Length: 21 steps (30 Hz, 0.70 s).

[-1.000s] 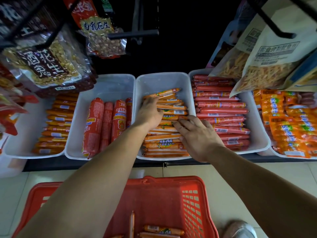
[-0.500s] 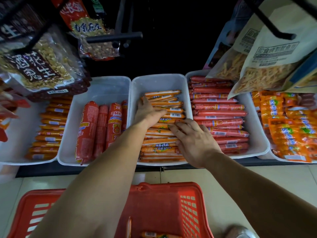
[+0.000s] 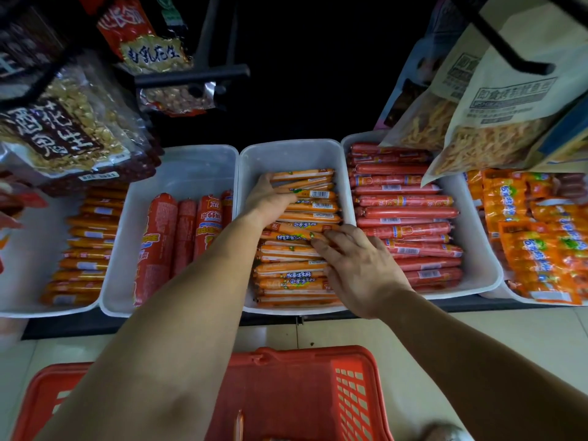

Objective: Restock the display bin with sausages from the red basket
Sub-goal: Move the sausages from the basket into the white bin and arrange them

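Observation:
The middle white display bin (image 3: pixel 292 149) holds a stack of thin orange sausages (image 3: pixel 307 214) lying crosswise. My left hand (image 3: pixel 269 202) rests against the left ends of the far sausages, fingers stretched along them. My right hand (image 3: pixel 361 270) lies flat on the nearer sausages with spread fingers, the fingertips touching a wrapper near the middle of the stack. Neither hand holds a sausage. The red basket (image 3: pixel 305 393) sits on the floor below the shelf, mostly covered by my left forearm. One orange sausage (image 3: pixel 239 424) shows inside it.
Beside the middle bin stand a bin of thick red sausages (image 3: pixel 159 246) on the left and a full bin of red sausages (image 3: pixel 404 213) on the right. Orange packs (image 3: pixel 541 246) fill the far right bin. Peanut bags (image 3: pixel 63 132) and snack bags (image 3: pixel 496 122) hang overhead from black hooks (image 3: pixel 191 76).
My left hand has slid a little towards the far end of the stack, and the slanted top sausage now lies straight. My right hand has stayed on the nearer sausages.

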Motion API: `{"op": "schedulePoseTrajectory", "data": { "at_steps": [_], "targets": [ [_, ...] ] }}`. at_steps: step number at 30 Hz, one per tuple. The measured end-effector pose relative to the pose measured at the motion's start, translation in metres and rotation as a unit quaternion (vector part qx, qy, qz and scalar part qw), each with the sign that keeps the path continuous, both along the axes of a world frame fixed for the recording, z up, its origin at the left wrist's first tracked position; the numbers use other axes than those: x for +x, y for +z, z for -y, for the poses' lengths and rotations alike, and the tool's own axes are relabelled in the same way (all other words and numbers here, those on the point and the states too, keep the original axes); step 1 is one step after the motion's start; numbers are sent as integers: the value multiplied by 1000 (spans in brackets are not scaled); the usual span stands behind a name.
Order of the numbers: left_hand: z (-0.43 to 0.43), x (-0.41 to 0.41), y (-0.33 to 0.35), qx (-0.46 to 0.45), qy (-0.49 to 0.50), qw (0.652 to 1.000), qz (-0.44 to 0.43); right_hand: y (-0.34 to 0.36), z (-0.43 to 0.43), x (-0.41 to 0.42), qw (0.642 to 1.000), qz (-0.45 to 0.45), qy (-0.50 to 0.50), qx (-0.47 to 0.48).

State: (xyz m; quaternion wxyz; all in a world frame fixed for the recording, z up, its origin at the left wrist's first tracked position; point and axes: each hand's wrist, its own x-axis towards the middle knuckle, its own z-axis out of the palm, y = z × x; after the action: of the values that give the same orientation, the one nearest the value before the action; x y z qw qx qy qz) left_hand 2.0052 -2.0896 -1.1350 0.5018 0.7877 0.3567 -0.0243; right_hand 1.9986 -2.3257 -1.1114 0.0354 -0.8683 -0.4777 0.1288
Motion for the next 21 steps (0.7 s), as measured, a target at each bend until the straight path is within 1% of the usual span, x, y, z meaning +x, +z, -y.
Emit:
{"op": "schedulePoseTrajectory", "data": {
  "at_steps": [2, 5, 7, 10, 12, 17, 19, 21],
  "targets": [
    [2, -3, 4, 9, -21, 1000, -9, 1, 0, 0, 1000, 3, 1, -8],
    [13, -7, 22, 90, -56, 994, -19, 6, -1, -1, 999, 16, 9, -27],
    [19, -18, 41, 118, -62, 991, -20, 9, -3, -1, 998, 24, 19, -55],
    [21, -56, 78, 169, -96, 980, -39, 24, -9, -3, 992, 31, 24, -121],
    [24, -92, 100, 179, -124, 975, -45, 40, -9, -10, 991, 37, 11, -130],
    [30, -201, 133, 173, -124, 974, -81, 94, -9, -54, 993, 3, -67, -98],
    [40, -249, 140, 164, -100, 979, -66, 108, -8, -85, 995, -3, -84, -50],
    [52, -295, 139, 169, -78, 982, -44, 113, -3, -124, 997, -8, -81, 16]
  ]
}}
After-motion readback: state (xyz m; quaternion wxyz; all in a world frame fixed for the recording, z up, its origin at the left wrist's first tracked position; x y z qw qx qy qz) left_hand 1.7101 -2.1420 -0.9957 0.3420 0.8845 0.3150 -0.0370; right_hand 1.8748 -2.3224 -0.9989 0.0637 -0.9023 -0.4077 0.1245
